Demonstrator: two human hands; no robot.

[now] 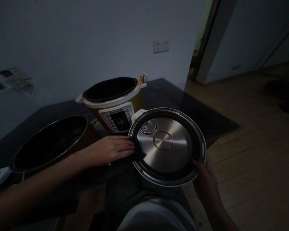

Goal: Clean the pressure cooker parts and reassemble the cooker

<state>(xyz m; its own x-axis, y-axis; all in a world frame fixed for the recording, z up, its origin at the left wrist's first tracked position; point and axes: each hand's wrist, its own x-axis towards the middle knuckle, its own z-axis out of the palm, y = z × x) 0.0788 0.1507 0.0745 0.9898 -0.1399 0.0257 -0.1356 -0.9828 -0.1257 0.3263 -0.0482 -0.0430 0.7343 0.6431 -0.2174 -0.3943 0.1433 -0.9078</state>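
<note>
My right hand (205, 178) grips the lower right rim of a round pressure cooker lid (175, 150), thumb over the edge. The lid's brushed-metal inner face is turned up towards me, with a black sealing ring around it and a small valve plate near the upper left. My left hand (115, 148) is closed on a dark cloth (138, 150), which it presses against the lid's left rim. Behind the lid stands the electric pressure cooker (115, 112), uncovered, with a button panel on its front and a dark interior.
A wide dark pan (50, 141) with a pale handle stands on the left of the dark table (163, 93). The table's right corner juts out over a tiled floor (255, 160). On the wall behind is a double socket (161, 46). A doorway opens at the right.
</note>
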